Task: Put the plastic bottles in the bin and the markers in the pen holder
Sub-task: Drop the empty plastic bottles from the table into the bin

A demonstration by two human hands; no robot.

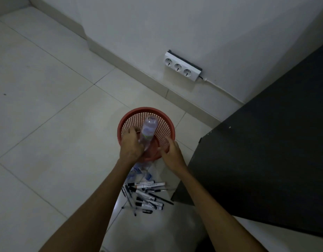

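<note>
the floor (48, 110) is pale glazed tile with thin grout lines, smooth enough that anything dropped on it would likely skid or roll. a dark, matt cabinet (266, 151) stands at the right, its corner close to the right arm. a white power strip (182, 67) with three sockets is fixed low on the wall, well apart from the work.

the bin (168, 128) is a round red plastic basket with a lattice wall, light-looking; a knock from either wrist could tip or slide it. the left hand (130, 144) has its fingers wrapped around the lower part of a clear, thin-walled bottle (149, 129), held tilted over the bin's mouth with most of it above the rim. if let go at this slant it may catch the rim and bounce out. the right hand (172, 153) hovers at the near rim, fingers loosely spread, holding nothing.

more crumpled clear bottles (139, 172) lie just behind the bin. nearer the person, the markers (148, 196) lie in a loose heap with thin pens: round barrels that roll easily if brushed. no pen holder is in view.
</note>
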